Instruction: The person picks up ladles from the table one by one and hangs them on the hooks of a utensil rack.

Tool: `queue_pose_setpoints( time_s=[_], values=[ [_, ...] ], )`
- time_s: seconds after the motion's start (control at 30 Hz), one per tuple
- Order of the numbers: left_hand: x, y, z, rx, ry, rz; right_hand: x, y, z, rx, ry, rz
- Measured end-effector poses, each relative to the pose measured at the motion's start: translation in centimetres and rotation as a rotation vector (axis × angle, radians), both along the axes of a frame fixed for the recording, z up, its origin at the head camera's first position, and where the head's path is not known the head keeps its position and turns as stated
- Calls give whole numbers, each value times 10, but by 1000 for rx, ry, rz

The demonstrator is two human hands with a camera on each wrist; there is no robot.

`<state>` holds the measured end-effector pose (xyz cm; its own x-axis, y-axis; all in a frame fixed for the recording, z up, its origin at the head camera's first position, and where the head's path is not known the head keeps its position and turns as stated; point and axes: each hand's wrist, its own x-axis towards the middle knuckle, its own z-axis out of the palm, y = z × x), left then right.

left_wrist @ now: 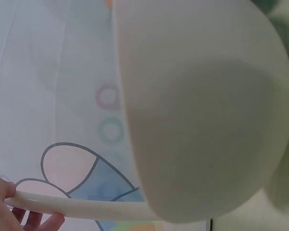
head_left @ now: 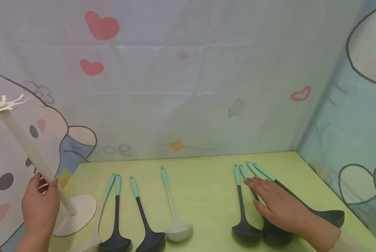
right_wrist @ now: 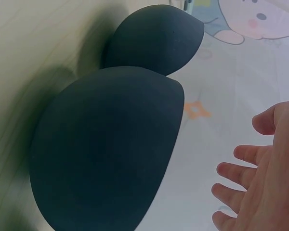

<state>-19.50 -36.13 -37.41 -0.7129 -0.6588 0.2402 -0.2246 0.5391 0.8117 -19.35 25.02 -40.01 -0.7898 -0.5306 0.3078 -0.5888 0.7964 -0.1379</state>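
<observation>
My left hand point(head_left: 41, 204) grips the pole of a white stand point(head_left: 25, 141), which has a hooked ring on top and a round base point(head_left: 86, 210). The left wrist view also shows the pole point(left_wrist: 96, 209) held between thumb and fingers. My right hand point(head_left: 283, 206) hovers with fingers extended over the right-hand ladles and hides parts of them. Among these are a black ladle point(head_left: 246, 231), another black ladle point(head_left: 277, 236) partly under the hand, and a third black ladle point(head_left: 331, 217). In the right wrist view the hand point(right_wrist: 260, 178) looks empty.
Left of centre lie a white ladle point(head_left: 179, 231), two black ladles point(head_left: 151, 241) with mint handles, and another white ladle point(head_left: 94, 241) cut off by the frame. They rest on a yellow-green tabletop point(head_left: 206, 196). A printed cloth point(head_left: 191, 87) hangs behind.
</observation>
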Motion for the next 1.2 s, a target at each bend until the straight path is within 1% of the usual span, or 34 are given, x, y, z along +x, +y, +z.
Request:
queue_pose_setpoints(
  time_s=[0.27, 0.47, 0.63, 0.73, 0.87, 1.0, 1.1, 1.2],
  values=[
    [0, 2, 3, -18, -21, -9, -1, 1, 0, 2, 8, 1],
    [2, 3, 6, -45, -7, -1, 0, 3, -1, -11, 6, 8],
    [3, 5, 17, -41, 20, 13, 1, 6, -2, -14, -16, -3],
    [3, 8, 26, -43, 14, 3, 2, 7, -1, -22, -48, -24],
    [1, 19, 36, -52, 13, -27, 3, 11, 0, -18, -56, -27],
    [0, 35, 46, -45, 19, -71, 4, 12, 2, -12, -45, -17],
    [1, 50, 53, -35, 34, -140, 5, 11, 2, -14, -47, -20],
    [-2, 69, 59, -11, 73, -223, 5, 12, 0, -16, -40, -22]
  ],
)
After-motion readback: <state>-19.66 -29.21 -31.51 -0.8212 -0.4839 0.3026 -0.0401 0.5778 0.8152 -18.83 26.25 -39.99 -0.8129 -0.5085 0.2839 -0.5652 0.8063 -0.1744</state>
